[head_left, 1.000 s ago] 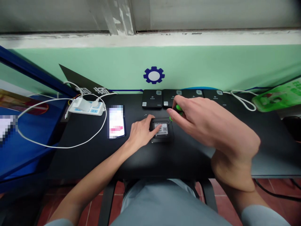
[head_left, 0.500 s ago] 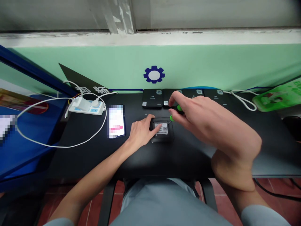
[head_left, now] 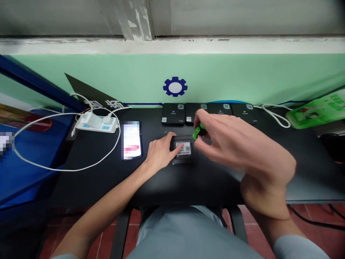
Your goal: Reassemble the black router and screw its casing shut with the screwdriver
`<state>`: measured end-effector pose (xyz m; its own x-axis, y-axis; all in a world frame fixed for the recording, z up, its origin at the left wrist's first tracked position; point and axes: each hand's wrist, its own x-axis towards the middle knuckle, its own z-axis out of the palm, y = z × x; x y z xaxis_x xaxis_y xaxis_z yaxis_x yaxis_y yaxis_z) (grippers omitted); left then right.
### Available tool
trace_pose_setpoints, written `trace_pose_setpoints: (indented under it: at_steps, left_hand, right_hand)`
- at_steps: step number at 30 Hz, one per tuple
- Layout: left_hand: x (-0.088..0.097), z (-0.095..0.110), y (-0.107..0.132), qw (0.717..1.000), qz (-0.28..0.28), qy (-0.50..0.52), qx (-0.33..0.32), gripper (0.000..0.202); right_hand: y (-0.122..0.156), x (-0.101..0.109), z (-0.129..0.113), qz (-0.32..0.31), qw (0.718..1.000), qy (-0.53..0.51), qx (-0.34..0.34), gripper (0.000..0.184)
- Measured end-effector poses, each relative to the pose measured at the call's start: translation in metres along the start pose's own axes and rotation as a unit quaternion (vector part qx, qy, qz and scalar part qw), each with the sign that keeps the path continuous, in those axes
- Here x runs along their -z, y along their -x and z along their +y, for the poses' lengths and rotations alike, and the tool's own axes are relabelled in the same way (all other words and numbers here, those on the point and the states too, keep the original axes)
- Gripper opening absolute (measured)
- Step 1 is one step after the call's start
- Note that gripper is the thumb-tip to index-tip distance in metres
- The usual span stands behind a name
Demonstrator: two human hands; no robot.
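Note:
A small square black device [head_left: 183, 160] with a white label lies on the dark table in front of me. My left hand [head_left: 161, 151] grips its left side, thumb across the label and fingers at the upper left edge. My right hand [head_left: 229, 140] is closed around a green-and-black screwdriver [head_left: 197, 133]. The thin shaft slants down to the device's upper right corner; its tip is too small to make out. A tiny piece, perhaps a screw [head_left: 165, 132], lies just beyond my left fingers.
Several black boxes [head_left: 173, 114] stand in a row along the wall, partly behind my right hand. To the left are a lit phone [head_left: 131, 140] and a white power strip [head_left: 107, 126] with a looping cable. A green package [head_left: 315, 109] leans at the far right.
My right fingers have changed their grip around the screwdriver, and its handle now leans differently. My left hand keeps its place on the device. The whole view has shifted slightly.

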<state>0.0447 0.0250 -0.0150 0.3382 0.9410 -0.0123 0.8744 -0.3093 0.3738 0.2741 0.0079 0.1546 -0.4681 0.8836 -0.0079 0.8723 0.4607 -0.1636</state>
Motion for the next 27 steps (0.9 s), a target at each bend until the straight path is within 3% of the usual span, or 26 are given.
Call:
trace_pose_setpoints:
  at_steps: [3,7,11,15,23,27]
  left_hand:
    - [0.001,0.0,0.0,1.0,0.0,0.001,0.003,0.053]
    - [0.002,0.002,0.0,1.0,-0.005,-0.001,0.004,0.054]
    - [0.003,0.003,0.0,1.0,-0.004,-0.002,0.004,0.053]
    - [0.003,0.003,0.0,1.0,-0.001,-0.004,0.005,0.052]
    - [0.003,0.002,0.0,1.0,-0.003,-0.005,0.004,0.051]
    - [0.003,0.003,0.0,1.0,-0.003,-0.008,0.002,0.053]
  right_hand:
    - [0.001,-0.002,0.002,0.003,1.0,0.02,0.013,0.013]
    - [0.003,-0.005,0.004,0.001,0.998,0.051,0.024,0.026]
    - [0.0,-0.004,0.005,-0.009,0.997,0.077,-0.011,0.034]
    - [-0.005,-0.002,0.006,-0.026,0.997,0.059,-0.03,0.034]
    - [-0.005,0.0,0.005,-0.019,1.0,0.01,0.005,0.024]
    - [-0.009,0.003,0.001,-0.022,0.999,0.036,-0.019,0.024]
